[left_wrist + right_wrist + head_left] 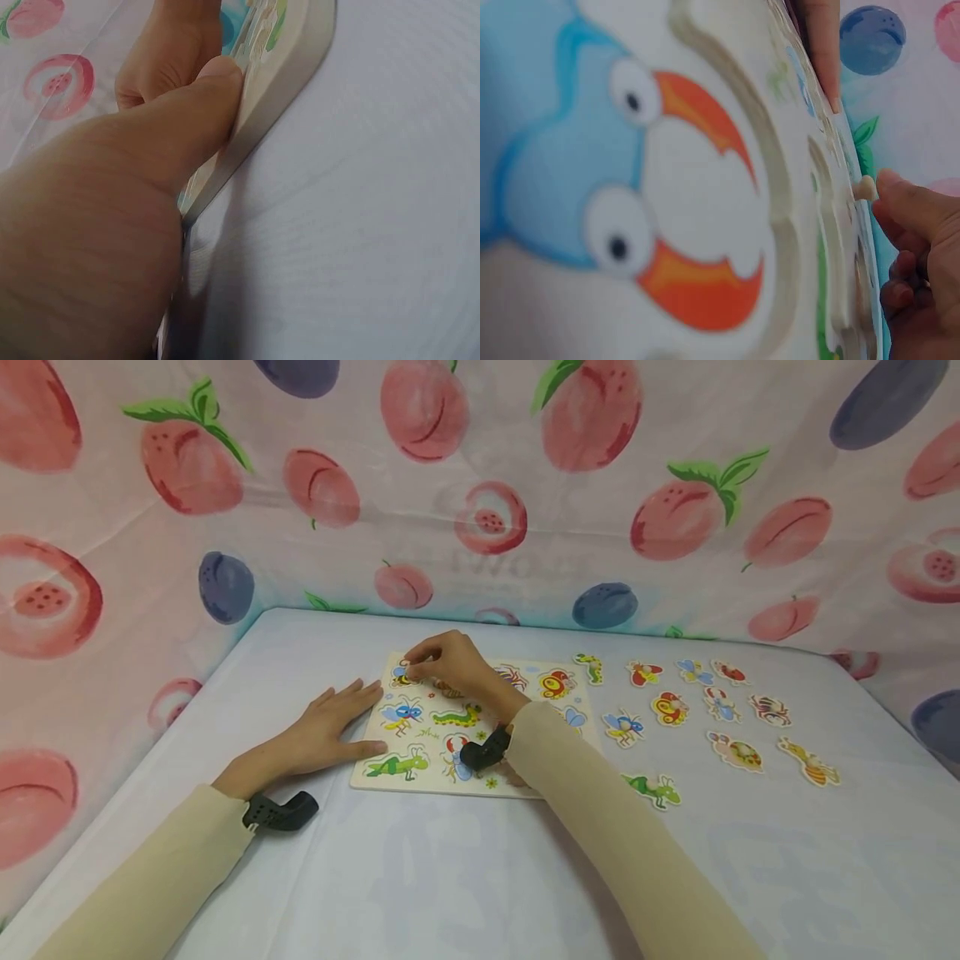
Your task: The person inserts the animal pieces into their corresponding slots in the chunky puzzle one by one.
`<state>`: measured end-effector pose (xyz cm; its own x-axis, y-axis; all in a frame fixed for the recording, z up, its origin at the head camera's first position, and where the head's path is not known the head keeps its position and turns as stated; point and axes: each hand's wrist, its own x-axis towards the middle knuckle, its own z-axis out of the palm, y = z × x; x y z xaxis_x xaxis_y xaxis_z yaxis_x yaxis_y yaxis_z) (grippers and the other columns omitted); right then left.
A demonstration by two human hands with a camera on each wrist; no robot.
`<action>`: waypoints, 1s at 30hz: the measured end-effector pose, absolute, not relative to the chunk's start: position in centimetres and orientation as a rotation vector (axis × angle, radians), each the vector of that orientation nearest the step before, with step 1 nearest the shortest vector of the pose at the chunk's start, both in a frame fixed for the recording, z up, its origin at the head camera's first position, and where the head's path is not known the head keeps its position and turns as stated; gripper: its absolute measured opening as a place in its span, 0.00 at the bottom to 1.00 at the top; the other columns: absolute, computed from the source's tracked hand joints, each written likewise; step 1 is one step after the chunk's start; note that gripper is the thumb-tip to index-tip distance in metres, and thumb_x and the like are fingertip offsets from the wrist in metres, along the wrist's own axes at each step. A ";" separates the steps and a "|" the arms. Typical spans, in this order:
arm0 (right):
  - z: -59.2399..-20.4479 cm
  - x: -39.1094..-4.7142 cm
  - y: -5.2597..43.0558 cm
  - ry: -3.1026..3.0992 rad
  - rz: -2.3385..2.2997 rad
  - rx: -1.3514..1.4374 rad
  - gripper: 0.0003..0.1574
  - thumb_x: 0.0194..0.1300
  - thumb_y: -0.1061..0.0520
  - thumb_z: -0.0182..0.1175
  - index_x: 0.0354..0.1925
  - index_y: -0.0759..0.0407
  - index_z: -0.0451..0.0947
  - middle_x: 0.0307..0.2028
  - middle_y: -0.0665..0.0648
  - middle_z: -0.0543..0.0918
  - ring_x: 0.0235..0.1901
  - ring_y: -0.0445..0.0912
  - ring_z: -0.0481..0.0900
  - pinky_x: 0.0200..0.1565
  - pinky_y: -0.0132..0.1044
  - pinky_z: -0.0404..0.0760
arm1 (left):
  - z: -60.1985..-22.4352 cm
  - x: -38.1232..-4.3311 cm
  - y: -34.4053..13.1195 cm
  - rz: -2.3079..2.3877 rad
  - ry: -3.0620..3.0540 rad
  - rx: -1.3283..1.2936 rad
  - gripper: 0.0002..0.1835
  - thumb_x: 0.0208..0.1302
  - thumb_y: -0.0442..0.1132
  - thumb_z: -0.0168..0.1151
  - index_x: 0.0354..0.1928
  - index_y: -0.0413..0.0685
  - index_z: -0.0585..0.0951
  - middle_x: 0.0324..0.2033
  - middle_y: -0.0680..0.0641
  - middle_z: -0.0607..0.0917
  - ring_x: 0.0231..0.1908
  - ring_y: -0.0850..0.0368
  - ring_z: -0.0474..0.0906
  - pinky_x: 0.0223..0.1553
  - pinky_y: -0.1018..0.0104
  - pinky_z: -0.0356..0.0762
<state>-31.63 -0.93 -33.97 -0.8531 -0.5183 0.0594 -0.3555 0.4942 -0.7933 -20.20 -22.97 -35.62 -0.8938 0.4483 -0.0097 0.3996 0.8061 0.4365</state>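
Note:
A wooden peg puzzle board (420, 783) with printed insects in cut-out recesses lies on the table. At its far left corner my right hand (468, 672) pinches the small wooden knob (864, 189) of a puzzle piece between thumb and finger. That piece looks like a black-and-yellow bee (401, 677), partly covered by the fingers; whether it sits fully in its recess I cannot tell. My left hand (322, 733) lies flat with spread fingers along the board's left edge, its thumb (202, 101) touching the rim.
Several loose knobbed insect pieces lie right of the board, among them a mosquito (624, 727), a grasshopper (660, 792), a snail (735, 752) and a spider (770, 711). Fruit-patterned cloth (555, 552) rises behind the white table (420, 877).

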 end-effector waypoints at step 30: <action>-29.8 -29.8 8.1 2.702 -1.336 -0.946 0.11 0.62 0.51 0.66 0.43 0.50 0.85 0.37 0.47 0.85 0.32 0.47 0.68 0.29 0.37 0.66 | -35.3 -19.6 -22.6 0.672 2.897 0.661 0.50 0.60 0.64 0.59 0.73 0.39 0.55 0.72 0.40 0.54 0.72 0.41 0.40 0.69 0.43 0.33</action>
